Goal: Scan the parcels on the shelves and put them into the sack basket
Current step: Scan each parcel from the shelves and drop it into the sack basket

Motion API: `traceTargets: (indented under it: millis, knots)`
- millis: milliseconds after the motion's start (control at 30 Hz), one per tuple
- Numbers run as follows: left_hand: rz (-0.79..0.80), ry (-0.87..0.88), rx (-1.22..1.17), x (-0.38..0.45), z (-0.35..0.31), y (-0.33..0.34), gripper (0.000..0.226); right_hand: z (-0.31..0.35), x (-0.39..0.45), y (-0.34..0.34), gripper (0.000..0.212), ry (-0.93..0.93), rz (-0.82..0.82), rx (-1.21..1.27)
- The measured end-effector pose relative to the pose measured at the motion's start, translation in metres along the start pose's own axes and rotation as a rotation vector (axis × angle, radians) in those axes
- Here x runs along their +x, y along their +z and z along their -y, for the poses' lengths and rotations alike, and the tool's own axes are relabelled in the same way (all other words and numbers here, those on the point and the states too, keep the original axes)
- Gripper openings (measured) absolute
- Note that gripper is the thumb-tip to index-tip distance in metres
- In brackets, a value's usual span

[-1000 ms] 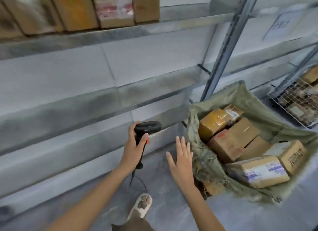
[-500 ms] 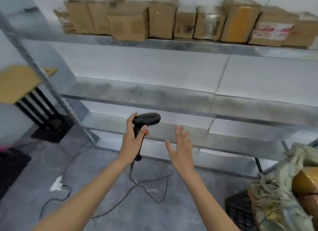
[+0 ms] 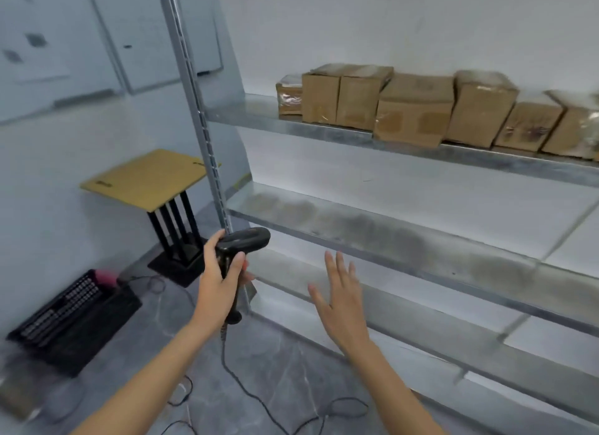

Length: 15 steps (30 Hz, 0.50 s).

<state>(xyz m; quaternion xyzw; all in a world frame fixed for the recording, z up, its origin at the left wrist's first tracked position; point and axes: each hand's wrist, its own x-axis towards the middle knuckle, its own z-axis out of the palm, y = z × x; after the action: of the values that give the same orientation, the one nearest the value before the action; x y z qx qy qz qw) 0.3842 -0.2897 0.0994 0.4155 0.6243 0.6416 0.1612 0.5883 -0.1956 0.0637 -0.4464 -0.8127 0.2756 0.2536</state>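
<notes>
Seven or so brown cardboard parcels (image 3: 415,108) sit on the upper metal shelf (image 3: 324,128); my left hand (image 3: 218,287) grips the black handheld scanner (image 3: 241,245), aimed shelfward, right hand (image 3: 342,300) empty, fingers spread, presumably ready to fetch one.

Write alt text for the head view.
The left hand grips a corded scanner while the right hand hovers open beside it. Cardboard parcels line the upper shelf; the shelf below looks bare.

scanner (image 3: 246,240): black | parcels (image 3: 415,110): brown | shelves (image 3: 389,237): grey | table (image 3: 146,180): yellow
</notes>
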Motion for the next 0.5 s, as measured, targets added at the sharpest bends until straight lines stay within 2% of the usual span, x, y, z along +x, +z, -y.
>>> traceTargets:
  millis: [133,300,500]
  knots:
    - [-0.040,0.068,-0.028,0.074,-0.012,-0.017,0.053,0.035,0.065,-0.019,0.068,-0.096,-0.093,-0.070]
    - [-0.030,0.231,-0.146,0.176,-0.037,-0.008,0.042,0.079,0.164,-0.048,0.070,-0.209,-0.192,-0.138]
    - [-0.099,0.279,-0.232,0.280,-0.058,0.006,0.040,0.134,0.267,-0.060,0.071,-0.316,-0.246,-0.095]
